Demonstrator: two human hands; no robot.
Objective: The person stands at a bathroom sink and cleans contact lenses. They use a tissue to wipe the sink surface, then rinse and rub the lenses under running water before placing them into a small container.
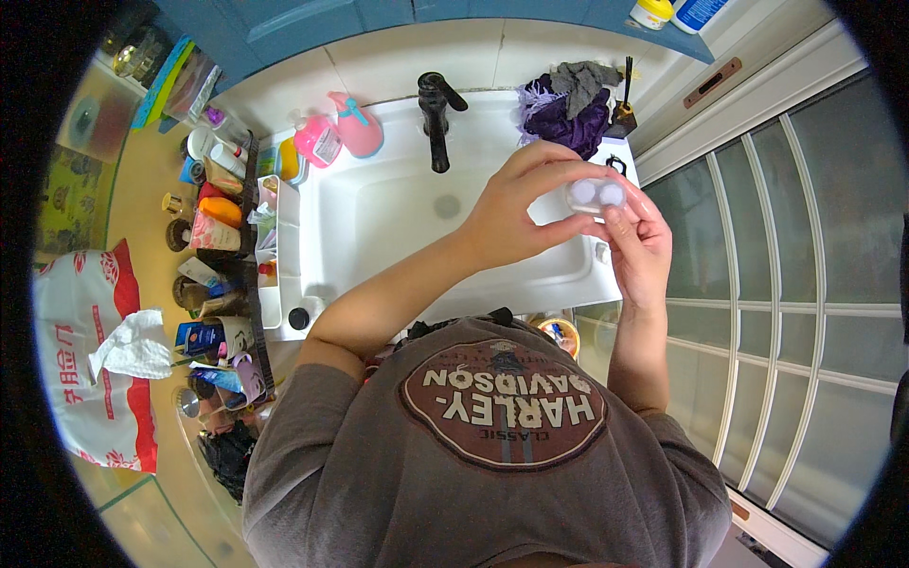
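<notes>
Both hands hold a small clear case with two round pale caps (596, 194), which looks like a contact lens case, above the right side of the white sink (398, 213). My left hand (525, 206) grips its left end between thumb and fingers. My right hand (639, 234) has its thumb on the near edge and fingers behind the right end. A small white item (602, 253) lies on the sink's right rim, just below the hands. The black faucet (437, 121) stands at the back of the basin. The fingertips behind the case are partly hidden.
A pink soap bottle (317, 140) and a pink and blue container (360, 131) stand back left. A white organizer (287, 241) and a rack of toiletries line the left side. Purple and grey cloths (568, 113) and a reed diffuser (623, 119) sit back right. A paned door (767, 298) is at right.
</notes>
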